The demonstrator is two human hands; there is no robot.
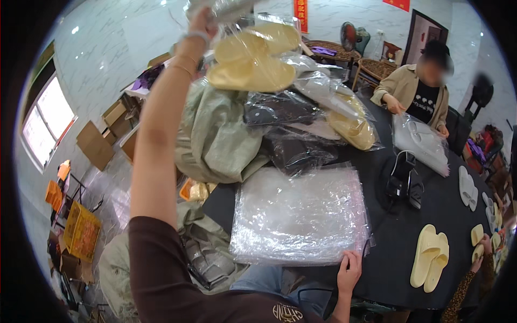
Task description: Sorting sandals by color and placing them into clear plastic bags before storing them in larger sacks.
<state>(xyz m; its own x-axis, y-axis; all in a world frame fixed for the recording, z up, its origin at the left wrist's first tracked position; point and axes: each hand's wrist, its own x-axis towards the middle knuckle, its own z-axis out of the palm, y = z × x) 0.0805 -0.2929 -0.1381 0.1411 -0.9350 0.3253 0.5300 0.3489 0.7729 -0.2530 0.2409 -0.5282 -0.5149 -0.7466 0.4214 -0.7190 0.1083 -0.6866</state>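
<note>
My left hand (200,24) is raised high at the top edge, closed on a clear plastic package (226,8) with something pale inside. Just below it, bagged yellow slippers (253,72) top a heap with bagged black slippers (283,107) and bagged white slippers (326,91). A flat stack of clear plastic bags (299,215) lies in front of me on the black table (377,242). At the stack's near right corner, my right hand (350,272) pinches the edge of the bags. Unbagged yellow slippers (430,258) lie to its right.
A greenish woven sack (221,134) bulges left of the heap. Across the table a person (431,91) handles bagged white slippers (420,142). A black device with a cable (398,177) stands mid-table. Another person's hand (477,262) holds small yellow slippers at right. Cardboard boxes (97,145) stand left.
</note>
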